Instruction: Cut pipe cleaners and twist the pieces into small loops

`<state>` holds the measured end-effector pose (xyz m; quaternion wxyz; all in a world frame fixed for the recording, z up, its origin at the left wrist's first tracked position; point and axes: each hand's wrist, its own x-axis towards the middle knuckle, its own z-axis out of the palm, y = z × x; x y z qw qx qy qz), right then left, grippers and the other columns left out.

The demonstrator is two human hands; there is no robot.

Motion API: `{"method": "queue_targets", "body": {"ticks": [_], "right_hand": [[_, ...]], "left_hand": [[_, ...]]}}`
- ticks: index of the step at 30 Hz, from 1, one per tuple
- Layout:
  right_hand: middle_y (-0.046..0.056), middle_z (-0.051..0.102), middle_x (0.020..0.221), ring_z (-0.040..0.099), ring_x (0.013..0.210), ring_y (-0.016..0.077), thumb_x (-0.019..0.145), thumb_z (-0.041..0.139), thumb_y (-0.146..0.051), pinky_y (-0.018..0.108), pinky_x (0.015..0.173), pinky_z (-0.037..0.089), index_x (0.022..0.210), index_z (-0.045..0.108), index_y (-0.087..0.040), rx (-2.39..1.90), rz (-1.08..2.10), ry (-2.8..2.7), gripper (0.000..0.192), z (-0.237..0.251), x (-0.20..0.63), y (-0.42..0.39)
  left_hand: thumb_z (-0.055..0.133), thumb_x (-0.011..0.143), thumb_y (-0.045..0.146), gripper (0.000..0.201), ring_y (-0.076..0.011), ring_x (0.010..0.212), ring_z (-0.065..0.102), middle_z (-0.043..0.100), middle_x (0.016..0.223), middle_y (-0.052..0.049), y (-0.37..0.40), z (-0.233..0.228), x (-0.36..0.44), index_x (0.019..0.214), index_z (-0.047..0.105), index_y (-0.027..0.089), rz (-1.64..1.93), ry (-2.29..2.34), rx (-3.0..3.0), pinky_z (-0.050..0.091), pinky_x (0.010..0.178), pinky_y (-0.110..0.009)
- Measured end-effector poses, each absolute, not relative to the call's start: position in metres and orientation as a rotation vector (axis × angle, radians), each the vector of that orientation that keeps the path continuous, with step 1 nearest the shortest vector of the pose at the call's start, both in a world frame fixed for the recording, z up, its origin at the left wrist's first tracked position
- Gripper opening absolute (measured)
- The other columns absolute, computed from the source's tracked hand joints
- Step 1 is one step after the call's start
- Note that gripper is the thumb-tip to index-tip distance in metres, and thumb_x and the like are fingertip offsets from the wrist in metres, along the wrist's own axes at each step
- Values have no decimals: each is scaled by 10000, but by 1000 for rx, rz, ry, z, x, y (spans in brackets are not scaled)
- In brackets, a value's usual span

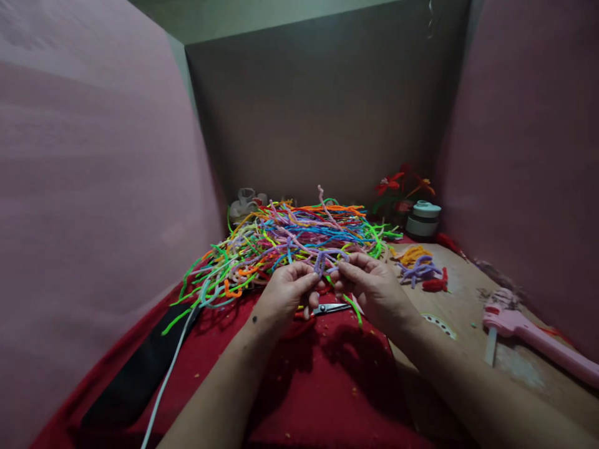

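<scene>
Between my two hands is a bent purple pipe cleaner [320,263], folded into narrow loops. My left hand [294,285] pinches its left end between thumb and fingers. On the other side my right hand [359,277] grips the right part of the same pipe cleaner. Just below the hands lies a pair of scissors [331,308], its handles partly hidden by my left fingers. Behind them spreads a large heap of many-coloured pipe cleaners [309,227].
To the right, a board [461,299] carries bundled purple pipe cleaners [417,269] and a pink glue gun [519,324]. A lidded jar [423,219] stands behind, beside red flowers [390,183]. A white cord [171,371] crosses a black strip [140,368] on red cloth [346,399].
</scene>
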<state>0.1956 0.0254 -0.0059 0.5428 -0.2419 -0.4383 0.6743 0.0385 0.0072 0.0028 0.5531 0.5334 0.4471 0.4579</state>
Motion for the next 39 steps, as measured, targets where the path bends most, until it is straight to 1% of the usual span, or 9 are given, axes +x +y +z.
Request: {"method": "queue_targets", "body": {"ticks": [5,9,15,20,24,26,32,36,39], "right_hand": [[14,662,656,586,522,90,668,736,-295,223,528,476,729,587,-139,-580,1595,-1076,224,-7,196,24],[1,651,631,575,506,90,670,731,-313,233,527,475,712,581,-147,-625,1503,-1138,228,-7,194,22],[-11,626,601,570,512,94,673,722,-311,239,538,466,713,568,-155,-647,1460,-1166,223,-8,193,21],[-7,620,594,546,489,91,683,707,-318,242,514,443,708,576,-149,-689,1421,-1214,215,-8,194,22],[-4,615,601,526,480,90,703,680,-332,252,512,427,690,568,-149,-741,1360,-1294,215,-8,195,21],[-4,606,592,516,486,88,716,664,-327,250,511,414,684,573,-145,-771,1332,-1332,206,-7,195,19],[-28,546,522,430,462,71,678,680,-324,229,459,314,629,593,-138,-863,1339,-1365,212,-8,193,18],[-28,543,534,432,478,76,659,692,-324,234,472,326,620,589,-144,-895,1299,-1347,211,-9,193,18],[-24,544,546,452,502,77,651,706,-305,239,507,351,600,581,-142,-885,1313,-1364,212,-8,195,19]], "left_hand": [[620,757,363,235,-61,327,431,555,478,34,1,8,46,755,508,155,1071,1113,1289,318,335,-159],[645,737,352,239,-55,322,429,556,478,40,-3,12,48,733,503,160,1072,1168,1291,331,339,-157],[668,717,379,266,-59,336,451,558,477,32,-3,13,47,721,534,149,1072,1180,1330,328,340,-159],[667,708,346,242,-61,329,447,547,454,39,-3,12,49,716,526,149,1123,1179,1318,349,336,-160],[692,674,292,254,-88,379,507,590,547,28,-3,13,51,804,527,150,1202,1097,1309,393,325,-178],[687,676,265,264,-105,424,548,616,598,7,-3,14,52,855,542,135,1193,1054,1318,433,350,-196],[650,695,221,242,-128,482,610,645,607,-32,-3,16,52,892,620,83,1113,1053,1304,511,473,-232],[617,679,154,198,-135,534,635,663,628,-36,-3,17,53,861,647,82,1088,1050,1267,540,549,-252],[633,666,163,164,-127,504,625,663,612,-38,-2,17,52,805,642,76,1091,1073,1268,536,541,-243]]}}
